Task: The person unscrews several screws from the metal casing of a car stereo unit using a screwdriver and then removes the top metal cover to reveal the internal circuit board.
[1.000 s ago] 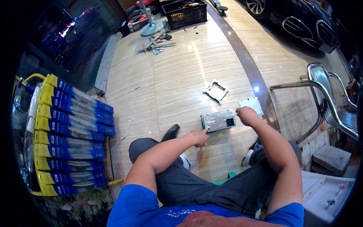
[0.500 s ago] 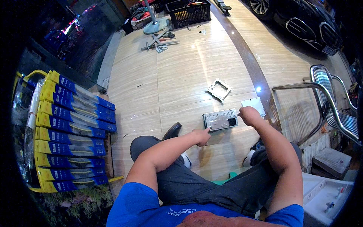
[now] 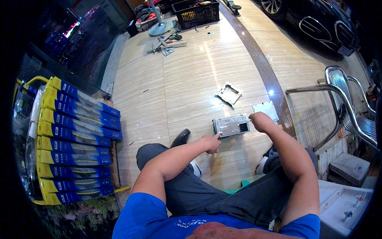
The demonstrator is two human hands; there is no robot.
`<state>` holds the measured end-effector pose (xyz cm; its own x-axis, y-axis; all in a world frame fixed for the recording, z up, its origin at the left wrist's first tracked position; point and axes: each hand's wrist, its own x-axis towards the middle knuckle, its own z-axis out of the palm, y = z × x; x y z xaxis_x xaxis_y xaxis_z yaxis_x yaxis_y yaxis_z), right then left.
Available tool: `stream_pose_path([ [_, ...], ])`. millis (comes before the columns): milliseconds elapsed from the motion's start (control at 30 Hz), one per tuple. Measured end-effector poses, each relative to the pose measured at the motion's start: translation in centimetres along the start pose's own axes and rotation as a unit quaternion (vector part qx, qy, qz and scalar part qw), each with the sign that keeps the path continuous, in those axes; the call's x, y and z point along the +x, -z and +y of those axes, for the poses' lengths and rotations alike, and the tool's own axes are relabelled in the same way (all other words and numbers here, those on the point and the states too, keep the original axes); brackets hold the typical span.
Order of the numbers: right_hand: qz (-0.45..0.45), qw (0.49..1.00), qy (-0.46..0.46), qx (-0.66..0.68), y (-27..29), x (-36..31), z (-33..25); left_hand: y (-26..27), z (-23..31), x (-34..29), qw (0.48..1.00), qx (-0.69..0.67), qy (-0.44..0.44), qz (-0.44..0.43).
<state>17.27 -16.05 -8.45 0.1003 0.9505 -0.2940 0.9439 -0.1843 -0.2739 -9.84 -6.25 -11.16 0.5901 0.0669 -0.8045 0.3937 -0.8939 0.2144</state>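
A silver metal box (image 3: 230,128), with slots in its top and a dark opening towards its right end, lies on the floor in front of me. My left hand (image 3: 211,143) holds its near left corner with the fingertips, the other fingers curled. At the box's right end my right hand (image 3: 261,122) is closed in a pinch. Something thin shows at those fingertips, pointing towards the box; it is too small to name. Just beyond my right hand lies a flat silver plate (image 3: 267,109), partly hidden by the hand. A pale square frame (image 3: 229,94) rests farther off.
Blue and yellow packages (image 3: 75,149) fill a rack at the left. A chrome chair (image 3: 338,89) and a dark car (image 3: 318,26) stand at the right. Several tools (image 3: 167,45) lie far off, near a black crate (image 3: 197,14). A white basin (image 3: 344,203) is at the lower right.
The whole picture has shifted slightly. Both hands stay at the metal box, and the thin thing at my right fingertips shows a little more.
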Motion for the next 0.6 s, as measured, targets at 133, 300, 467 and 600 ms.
stream_pose_path([
  [133, -0.001, 1.0, 0.008, -0.006, -0.2, 0.1, 0.3, 0.3, 0.1, 0.0, 1.0, 0.006, 0.0, -0.014],
  [300, -0.031, 0.998, -0.051, -0.027, 1.2, -0.2, -1.0, 0.3, 0.2, -0.3, 1.0, 0.001, 0.001, -0.015],
  [467, -0.02, 0.998, -0.049, -0.026, 1.2, -0.1, -0.7, 0.3, 0.0, 0.1, 1.0, 0.007, -0.005, -0.017],
  [600, -0.003, 0.999, -0.043, -0.021, 1.5, 0.1, -0.5, 0.4, -0.1, 0.0, 1.0, 0.009, -0.006, -0.012],
])
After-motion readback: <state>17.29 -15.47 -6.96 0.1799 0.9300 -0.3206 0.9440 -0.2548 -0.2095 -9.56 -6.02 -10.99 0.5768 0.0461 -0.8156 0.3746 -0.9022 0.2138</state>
